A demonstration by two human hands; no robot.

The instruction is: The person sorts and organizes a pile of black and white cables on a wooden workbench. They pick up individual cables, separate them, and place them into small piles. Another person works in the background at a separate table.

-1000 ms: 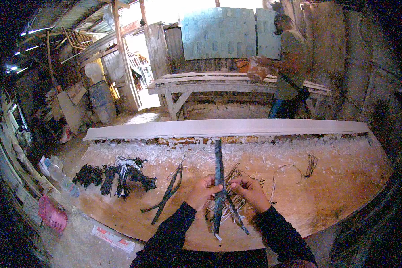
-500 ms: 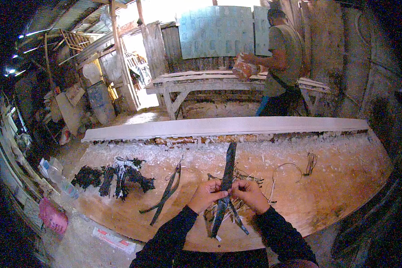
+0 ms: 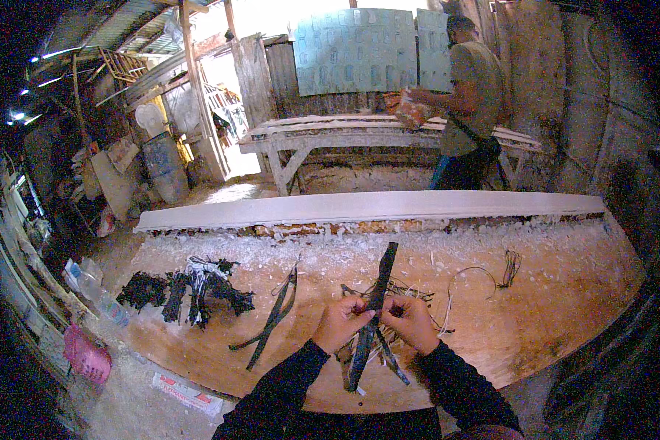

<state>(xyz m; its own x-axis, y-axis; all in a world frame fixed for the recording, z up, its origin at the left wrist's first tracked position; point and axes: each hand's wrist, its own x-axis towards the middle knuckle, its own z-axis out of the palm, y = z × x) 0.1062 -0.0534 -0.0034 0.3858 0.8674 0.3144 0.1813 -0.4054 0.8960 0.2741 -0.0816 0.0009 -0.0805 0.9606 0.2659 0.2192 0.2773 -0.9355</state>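
Fingers of the left hand (image 3: 337, 326) are pinched around the middle of a dark strip (image 3: 383, 275), thumb on top, while those of the right hand (image 3: 414, 323) are drawn together just beside its right edge; whether they hold a thread or a fold there is too small to tell. The dark strip stands out above the tabletop (image 3: 543, 323), its far end leaning a little to the right and its near end pointing toward the person. Gripping it at the middle probably keeps it steady and leaves both ends free, with the two sets of fingertips close together for fine work. Below the dark strip, a loose heap of thin strings (image 3: 411, 291) spreads under the hands, likely kept there for easy reach, and a narrower dark strip (image 3: 393, 361) slants away to its lower right. To the left of the dark strip lie crossed dark strips (image 3: 273, 330), apart from the heap, and farther left come black bundles (image 3: 176, 293), perhaps grouped to keep them from mixing with the loose pieces. Well to the right of the dark strip lies a thin cord (image 3: 510, 271). Beyond its far end, a long white slab (image 3: 359, 209) runs along the tabletop's far edge.
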